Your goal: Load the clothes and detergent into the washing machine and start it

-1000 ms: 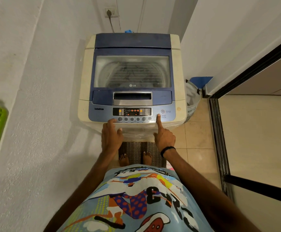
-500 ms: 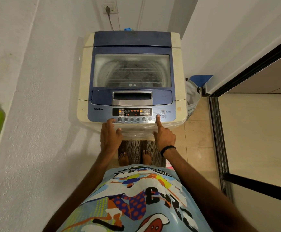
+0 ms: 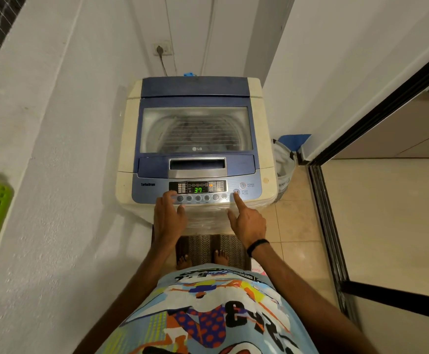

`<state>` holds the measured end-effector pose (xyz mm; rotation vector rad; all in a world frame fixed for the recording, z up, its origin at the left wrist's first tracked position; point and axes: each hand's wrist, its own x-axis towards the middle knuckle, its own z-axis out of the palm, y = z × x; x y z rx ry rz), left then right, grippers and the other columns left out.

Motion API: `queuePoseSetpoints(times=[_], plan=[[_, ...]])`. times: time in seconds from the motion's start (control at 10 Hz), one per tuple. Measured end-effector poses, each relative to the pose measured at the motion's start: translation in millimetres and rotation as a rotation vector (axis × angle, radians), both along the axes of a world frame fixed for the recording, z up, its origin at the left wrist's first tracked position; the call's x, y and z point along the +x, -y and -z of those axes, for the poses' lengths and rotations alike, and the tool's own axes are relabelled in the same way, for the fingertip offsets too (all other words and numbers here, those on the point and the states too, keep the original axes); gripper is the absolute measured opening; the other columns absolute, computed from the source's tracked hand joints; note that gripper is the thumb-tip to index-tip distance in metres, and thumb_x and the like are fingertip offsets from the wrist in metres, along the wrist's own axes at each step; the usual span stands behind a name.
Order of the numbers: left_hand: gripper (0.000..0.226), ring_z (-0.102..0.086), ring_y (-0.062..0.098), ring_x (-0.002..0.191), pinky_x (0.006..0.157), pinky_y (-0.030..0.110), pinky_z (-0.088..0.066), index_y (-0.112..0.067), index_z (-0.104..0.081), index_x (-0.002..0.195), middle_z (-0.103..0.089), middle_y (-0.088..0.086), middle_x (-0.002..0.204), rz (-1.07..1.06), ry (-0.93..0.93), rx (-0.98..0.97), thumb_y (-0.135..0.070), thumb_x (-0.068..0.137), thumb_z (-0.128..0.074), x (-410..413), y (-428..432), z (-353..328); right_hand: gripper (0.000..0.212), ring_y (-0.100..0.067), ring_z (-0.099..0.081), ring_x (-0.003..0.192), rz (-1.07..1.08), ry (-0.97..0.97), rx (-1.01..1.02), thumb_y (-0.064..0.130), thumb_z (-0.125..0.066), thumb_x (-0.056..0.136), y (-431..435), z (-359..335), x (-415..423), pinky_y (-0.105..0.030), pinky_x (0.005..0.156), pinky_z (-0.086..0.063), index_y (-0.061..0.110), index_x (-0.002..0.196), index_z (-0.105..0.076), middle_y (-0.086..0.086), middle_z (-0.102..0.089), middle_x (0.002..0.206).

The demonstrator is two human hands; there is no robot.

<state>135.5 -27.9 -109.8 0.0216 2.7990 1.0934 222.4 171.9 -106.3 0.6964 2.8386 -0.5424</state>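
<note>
On lid [image 3: 196,148]: "LG"; display [image 3: 198,190]: "37"

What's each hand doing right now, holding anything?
Left hand: open, holding nothing, fingers resting on the control panel edge.
Right hand: holding nothing, index finger on the start/pause button.

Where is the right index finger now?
In the head view, the right hand points its index fingertip onto the start/pause button, at the right end of the washing machine's control panel.

Top-loading washing machine [image 3: 195,139] — lid shut, display reading 37.
</note>
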Motion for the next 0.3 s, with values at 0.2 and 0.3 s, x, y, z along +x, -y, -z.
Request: queuePoseSetpoints(times=[0.2,0.3], plan=[[0.042,-0.060,0.024,0.101,0.079,0.040,-0.058,-0.020,-0.048,0.123,-0.056,0.010,0.119,-0.031,0.003,0.004,-0.014,0.085,-0.066,5,10,-4,0.061,-0.029,-0.068,0.078,-0.013,-0.026,-0.036,0.047,-0.045,0.098,5,-3,-1,-0.037,0.067,-0.055,0.028,0.153,-0.025,-0.009,-0.072,0.086],[0.038,-0.061,0.024,0.100,0.079,0.036,-0.055,-0.017,-0.051,0.121,-0.058,0.010,0.115,-0.092,-0.063,0.048,-0.013,0.086,-0.064,-5,9,-22,0.068,-0.029,-0.065,0.086,-0.030,-0.121,-0.040,0.044,-0.051,0.096,10,-8,-15,-0.038,0.071,-0.054,0.023,0.154,-0.023,-0.012,-0.070,0.097]])
